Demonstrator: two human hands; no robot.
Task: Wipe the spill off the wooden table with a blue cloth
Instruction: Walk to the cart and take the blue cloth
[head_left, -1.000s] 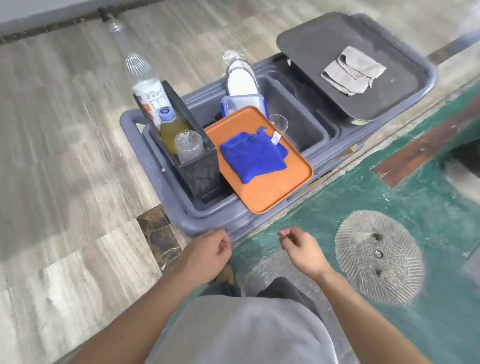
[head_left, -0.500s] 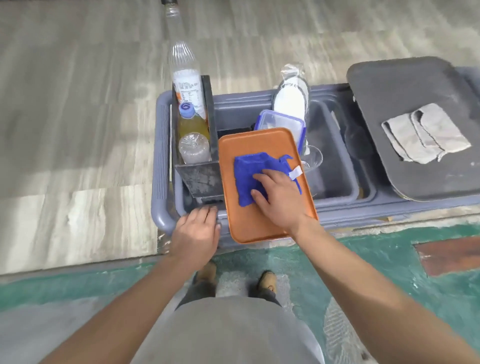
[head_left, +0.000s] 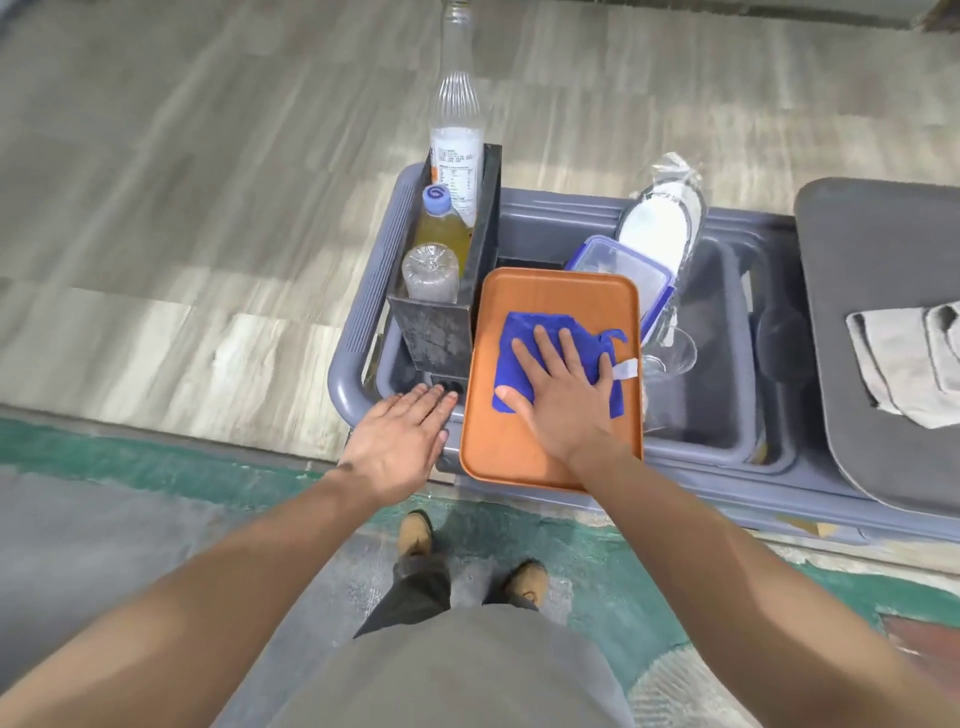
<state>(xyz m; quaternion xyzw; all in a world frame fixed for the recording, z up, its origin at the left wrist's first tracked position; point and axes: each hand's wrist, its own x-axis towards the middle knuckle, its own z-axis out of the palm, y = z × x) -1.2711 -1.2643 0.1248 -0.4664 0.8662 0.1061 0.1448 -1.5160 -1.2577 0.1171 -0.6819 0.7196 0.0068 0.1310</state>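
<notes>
A blue cloth (head_left: 519, 340) with a white tag lies on an orange tray (head_left: 550, 293) that rests across a grey cart (head_left: 363, 312). My right hand (head_left: 566, 387) lies flat on the cloth, fingers spread, palm pressing down; it covers most of the cloth's middle. My left hand (head_left: 402, 441) rests flat on the cart's near left rim, beside the tray, fingers together and holding nothing. No wooden table or spill is in view.
A dark caddy (head_left: 441, 322) with three bottles stands left of the tray. Behind the tray are a clear lidded box (head_left: 618, 265), a white bag (head_left: 660, 223) and a glass (head_left: 670, 353). A grey tray (head_left: 872, 270) with a beige rag (head_left: 904, 364) sits right. My shoes (head_left: 415, 532) stand below.
My right hand went from hanging free to landing on the blue cloth, then spread flat over it. My left hand moved onto the cart rim and flattened. The view swung to face the cart squarely.
</notes>
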